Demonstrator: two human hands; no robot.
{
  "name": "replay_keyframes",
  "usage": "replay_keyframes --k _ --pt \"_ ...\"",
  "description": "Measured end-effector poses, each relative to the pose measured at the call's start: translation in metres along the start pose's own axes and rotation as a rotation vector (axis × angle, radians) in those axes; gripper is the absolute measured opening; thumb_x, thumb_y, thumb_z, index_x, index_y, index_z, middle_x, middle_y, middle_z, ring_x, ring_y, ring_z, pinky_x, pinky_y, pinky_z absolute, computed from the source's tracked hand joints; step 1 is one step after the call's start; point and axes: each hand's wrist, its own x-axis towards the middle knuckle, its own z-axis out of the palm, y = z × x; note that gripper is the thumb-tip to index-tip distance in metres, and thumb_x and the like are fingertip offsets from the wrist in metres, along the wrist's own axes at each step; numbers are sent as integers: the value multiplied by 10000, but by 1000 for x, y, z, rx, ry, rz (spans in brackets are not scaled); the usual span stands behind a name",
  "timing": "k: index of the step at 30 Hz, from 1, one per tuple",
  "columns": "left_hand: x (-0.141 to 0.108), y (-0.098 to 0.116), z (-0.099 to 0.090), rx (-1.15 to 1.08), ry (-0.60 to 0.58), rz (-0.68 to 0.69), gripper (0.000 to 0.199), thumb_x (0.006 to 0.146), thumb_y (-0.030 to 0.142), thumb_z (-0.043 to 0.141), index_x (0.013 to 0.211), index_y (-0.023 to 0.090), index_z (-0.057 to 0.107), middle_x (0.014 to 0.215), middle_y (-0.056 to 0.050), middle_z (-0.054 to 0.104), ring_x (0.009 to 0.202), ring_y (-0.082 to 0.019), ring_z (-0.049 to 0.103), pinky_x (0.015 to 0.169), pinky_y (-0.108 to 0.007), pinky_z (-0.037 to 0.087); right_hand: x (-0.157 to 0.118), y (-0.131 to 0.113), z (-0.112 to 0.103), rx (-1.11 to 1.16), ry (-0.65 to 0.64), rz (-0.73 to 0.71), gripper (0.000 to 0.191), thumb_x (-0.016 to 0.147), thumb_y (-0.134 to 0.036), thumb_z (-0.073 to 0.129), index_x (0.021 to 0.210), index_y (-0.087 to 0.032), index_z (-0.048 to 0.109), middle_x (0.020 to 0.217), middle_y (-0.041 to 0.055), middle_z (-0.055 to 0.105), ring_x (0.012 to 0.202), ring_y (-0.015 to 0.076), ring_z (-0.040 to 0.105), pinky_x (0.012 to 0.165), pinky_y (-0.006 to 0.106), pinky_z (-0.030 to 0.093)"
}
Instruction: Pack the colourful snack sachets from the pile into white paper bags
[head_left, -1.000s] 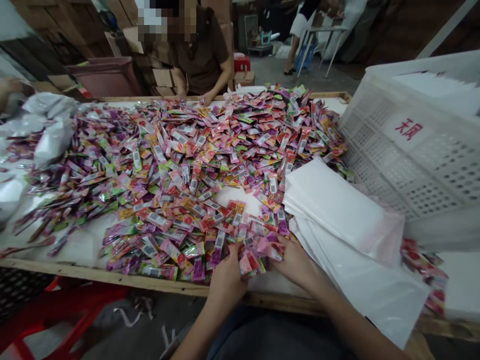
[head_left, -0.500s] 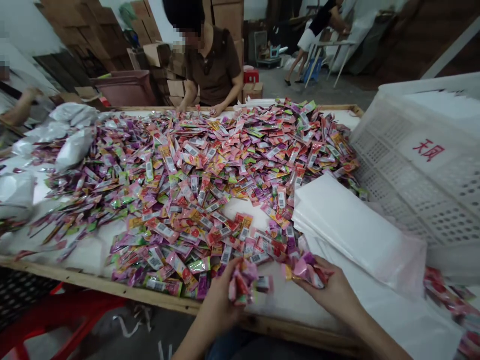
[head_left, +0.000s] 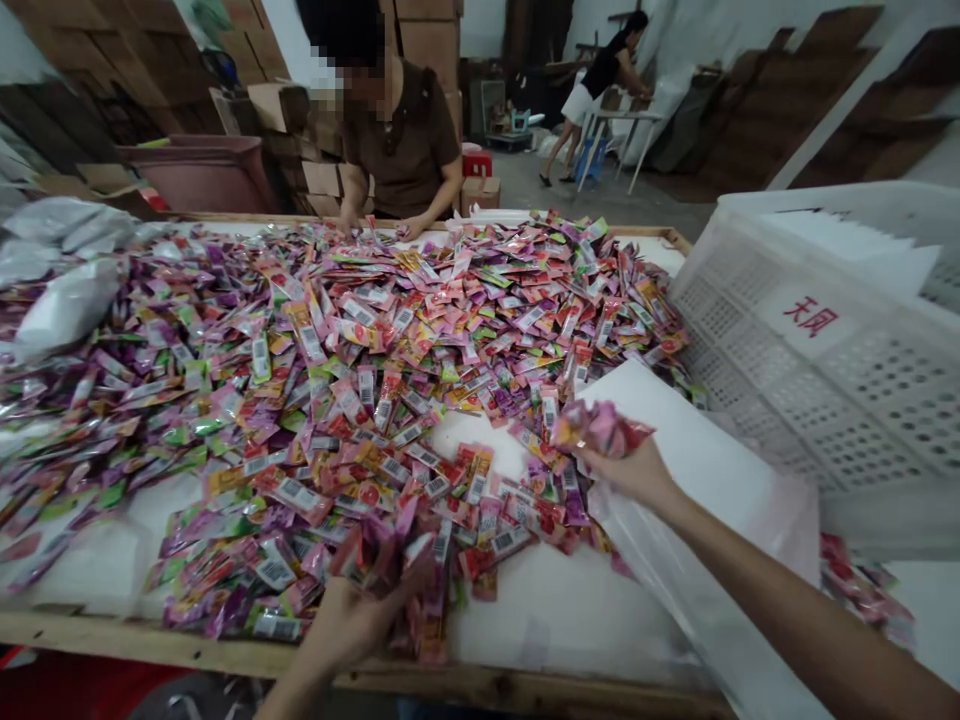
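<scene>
A wide heap of small shiny packets (head_left: pixel 420 320), pink, purple, green and orange with barcodes, covers the table. My left hand (head_left: pixel 356 615) is at the heap's near edge, its fingers curled around several packets and partly smeared by motion. In my right hand (head_left: pixel 634 470) is a bunch of the same packets (head_left: pixel 600 430), gripped between thumb and fingers. That hand hovers over the left edge of a stack of flat white plastic bags (head_left: pixel 697 460).
A white perforated crate (head_left: pixel 840 370) with red characters stands at the right, with white sheets inside. Filled plastic bags (head_left: pixel 71 305) lie at the left. Across the wooden-edged table (head_left: pixel 247 655) a person (head_left: pixel 401 140) handles packets. Another person (head_left: pixel 600 85) bends over a far table.
My left hand has moved left to the heap's near edge. My right hand has risen forward over the white bags, still with its packets. The view has shifted too.
</scene>
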Motion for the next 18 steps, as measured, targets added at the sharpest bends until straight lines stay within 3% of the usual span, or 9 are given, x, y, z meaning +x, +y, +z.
replay_keyframes --k 2,4,8,12,15,18 --pt "28 19 -8 -51 -58 51 297 566 470 684 692 202 651 664 -34 651 759 -223 619 721 -311 519 27 -3 -8 3 141 46 237 574 -366 683 678 -177 584 673 23 642 623 180 596 593 310 500" --pt "60 36 -8 -98 -108 91 350 570 474 679 757 180 642 739 -42 661 778 -215 624 741 -309 514 49 -4 -13 -9 186 67 252 564 -379 685 662 -177 572 686 30 637 634 185 598 600 325 501" --pt "122 56 11 -42 -239 234 348 678 457 578 824 143 606 769 -50 649 740 -202 626 720 -321 509 71 -2 -14 -70 235 99 292 539 -354 701 730 -165 587 752 41 650 701 198 611 645 329 500" --pt "172 57 45 561 -174 447 289 668 311 624 896 140 579 825 -70 650 829 -229 627 763 -319 489 71 -7 9 -357 112 349 237 609 -336 667 737 -148 602 693 61 654 663 222 624 584 307 486" --pt "201 50 76 1011 -114 399 373 680 215 628 1024 108 532 926 -143 645 912 -277 618 779 -352 484 67 -12 41 -799 -7 365 231 696 -182 588 916 -111 603 844 135 669 806 254 637 679 313 475" --pt "218 41 99 1114 -77 323 308 738 101 534 1041 50 516 917 -206 641 901 -295 625 757 -374 491 61 -11 67 -1068 -74 367 324 765 -53 444 1077 -49 531 948 203 646 899 263 627 756 348 457"
